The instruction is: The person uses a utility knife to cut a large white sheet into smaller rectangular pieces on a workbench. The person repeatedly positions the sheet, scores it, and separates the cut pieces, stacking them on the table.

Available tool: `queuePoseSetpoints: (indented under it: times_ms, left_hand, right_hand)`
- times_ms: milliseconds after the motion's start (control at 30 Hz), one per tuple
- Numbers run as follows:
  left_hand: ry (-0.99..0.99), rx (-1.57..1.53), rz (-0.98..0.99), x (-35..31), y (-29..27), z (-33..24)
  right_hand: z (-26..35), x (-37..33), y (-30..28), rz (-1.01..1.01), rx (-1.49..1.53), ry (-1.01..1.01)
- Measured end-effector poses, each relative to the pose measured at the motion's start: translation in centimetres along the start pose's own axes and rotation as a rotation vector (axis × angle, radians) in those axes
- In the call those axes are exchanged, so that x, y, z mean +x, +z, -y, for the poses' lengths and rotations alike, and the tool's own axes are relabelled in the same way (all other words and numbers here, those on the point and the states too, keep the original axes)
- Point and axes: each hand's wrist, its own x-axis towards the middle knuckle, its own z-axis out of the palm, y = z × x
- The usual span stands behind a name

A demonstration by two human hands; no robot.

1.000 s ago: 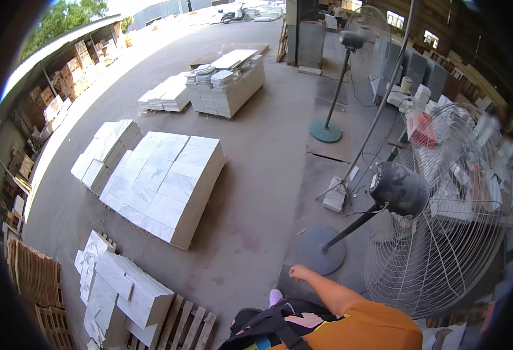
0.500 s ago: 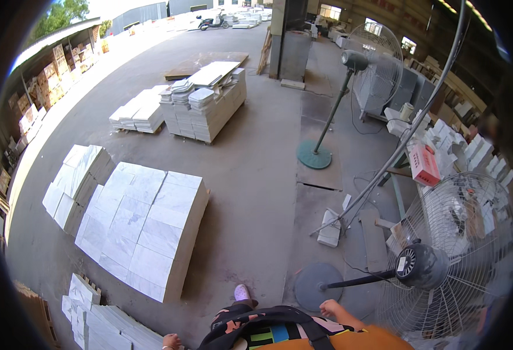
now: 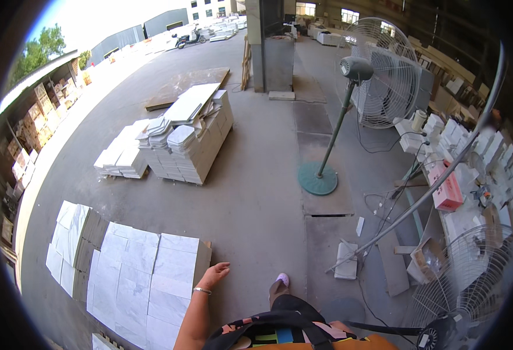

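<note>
My left hand, a bracelet at its wrist, swings out in front of me. Its fingers are loosely bent and hold nothing. It is nearest to the pallet stack of white marble slabs, by the stack's right edge, apart from it. Close against my body at the lower edge, my right hand shows only in part, and its fingers cannot be made out. The black post of the near fan runs beside it. My foot in a pale purple shoe is on the concrete floor.
A green-based standing fan is ahead on the right. A slanting metal pole crosses there, with cables on the floor. A workbench bears a pink box and white stone pieces. More slab stacks are ahead left, before a pillar.
I have moved forward; the stacks and fans sit lower and nearer in view. My left hand has swung up and forward; my right hand has drawn back toward my body.
</note>
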Motion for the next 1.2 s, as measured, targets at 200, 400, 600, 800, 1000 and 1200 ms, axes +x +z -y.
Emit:
queuePoseSetpoints:
  times_ms: [200,400,600,800,1000,1200]
  left_hand:
    - [-0.584,-0.340,-0.209,0.7,-7.1,9.7]
    - [-0.934,-0.535,-0.330,0.1,-9.2,16.1]
    - [-1.050,-0.607,-0.477,12.0,-21.2,21.2]
    - [-0.779,-0.274,-0.261,43.5,-24.1,5.2]
    - [-0.247,-0.083,-0.079,69.9,-24.0,-19.1]
    - [-0.123,0.059,0.117,82.4,-18.2,-30.6]
  right_hand:
    - [20.7,9.2,-4.8,-0.071,0.077,-0.144]
    - [43.7,8.9,-11.0,-0.146,0.119,-0.426]
    - [52.8,14.6,-9.4,-0.102,0.175,-0.367]
    - [50.5,20.0,-11.0,-0.086,0.091,-0.034]
    - [60.7,17.8,-8.9,-0.151,0.354,-0.165]
    - [73.2,26.2,-15.5,-0.026,-0.122,-0.221]
